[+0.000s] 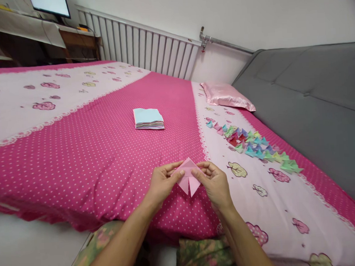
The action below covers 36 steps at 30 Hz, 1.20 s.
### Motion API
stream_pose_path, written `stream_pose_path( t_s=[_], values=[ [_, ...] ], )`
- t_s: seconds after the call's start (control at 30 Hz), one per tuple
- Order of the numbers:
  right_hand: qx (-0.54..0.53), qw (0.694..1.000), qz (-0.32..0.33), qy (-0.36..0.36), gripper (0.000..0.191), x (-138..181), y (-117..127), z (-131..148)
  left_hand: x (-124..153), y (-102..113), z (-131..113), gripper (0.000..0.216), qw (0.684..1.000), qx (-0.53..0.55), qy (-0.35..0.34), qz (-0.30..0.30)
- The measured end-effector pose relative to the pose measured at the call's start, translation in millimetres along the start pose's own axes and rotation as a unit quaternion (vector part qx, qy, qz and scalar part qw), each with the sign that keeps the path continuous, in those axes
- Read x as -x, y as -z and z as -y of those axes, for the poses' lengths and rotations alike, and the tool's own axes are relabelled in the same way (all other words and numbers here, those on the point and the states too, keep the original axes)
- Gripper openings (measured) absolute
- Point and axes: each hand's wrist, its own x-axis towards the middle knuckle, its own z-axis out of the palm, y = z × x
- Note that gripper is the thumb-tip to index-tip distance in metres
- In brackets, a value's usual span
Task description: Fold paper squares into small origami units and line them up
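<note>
A partly folded pink paper (188,177) is held just above the near edge of the bed, its two lower flaps pointing toward me. My left hand (162,183) pinches its left side with thumb and fingers closed. My right hand (214,183) grips the right side the same way. To the right, several small folded paper pieces (253,144) in many colours lie in a loose row on the pale strip of the bedspread. A stack of coloured paper sheets (148,119) with a light blue sheet on top rests farther back on the bed.
The bed carries a pink polka-dot bedspread (90,147) with pale tree-patterned borders. A pink satin pillow (226,95) lies at the far right by a grey padded headboard (315,107). A white radiator (147,50) and a desk with a monitor (51,5) stand behind.
</note>
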Motion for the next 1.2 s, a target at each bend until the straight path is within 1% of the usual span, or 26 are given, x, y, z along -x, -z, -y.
stream_pose_path(
  t_s=[0.1, 0.17, 0.3, 0.43, 0.57, 0.67, 0.8, 1.0, 1.1, 1.2],
  values=[
    [-0.001, 1.000, 0.010, -0.003, 0.025, -0.6, 0.6, -1.2, -0.4, 1.8, 2.7, 0.031, 1.000, -0.023, -0.003, 0.003],
    [0.002, 1.000, 0.016, -0.004, 0.025, -0.4, -0.3, -0.7, -0.8, 2.8, 3.8, 0.028, 0.999, -0.050, -0.010, -0.008],
    [0.009, 0.999, 0.043, -0.015, 0.025, 0.7, -2.8, 0.3, -2.0, 3.2, 4.7, 0.029, 0.992, -0.121, -0.034, -0.021],
    [0.019, 0.997, 0.069, -0.030, 0.026, 1.3, -3.3, -1.0, -2.5, 4.0, 6.9, 0.031, 0.983, -0.176, -0.039, -0.029],
    [0.026, 0.995, 0.087, -0.039, 0.026, 1.8, -3.9, -2.3, -2.1, 6.3, 9.7, 0.039, 0.958, -0.279, -0.053, -0.035],
    [0.026, 0.993, 0.106, -0.044, 0.027, 2.6, -5.2, -2.7, -1.1, 6.7, 9.9, 0.042, 0.944, -0.321, -0.068, -0.029],
    [0.021, 0.991, 0.122, -0.052, 0.027, 2.9, -6.2, -3.0, 0.7, 5.1, 8.6, 0.045, 0.935, -0.341, -0.096, -0.030],
    [0.007, 0.991, 0.097, -0.090, 0.026, 2.4, -4.4, -2.8, 1.2, 2.0, 7.8, 0.044, 0.934, -0.332, -0.130, -0.036],
    [0.003, 0.990, 0.090, -0.112, 0.026, 2.2, -3.2, -1.1, 0.8, 0.8, 7.7, 0.044, 0.938, -0.320, -0.132, -0.037],
    [0.007, 0.989, 0.084, -0.119, 0.026, 1.8, -2.5, 1.1, 0.5, 0.5, 8.1, 0.044, 0.943, -0.310, -0.119, -0.038]
  ],
)
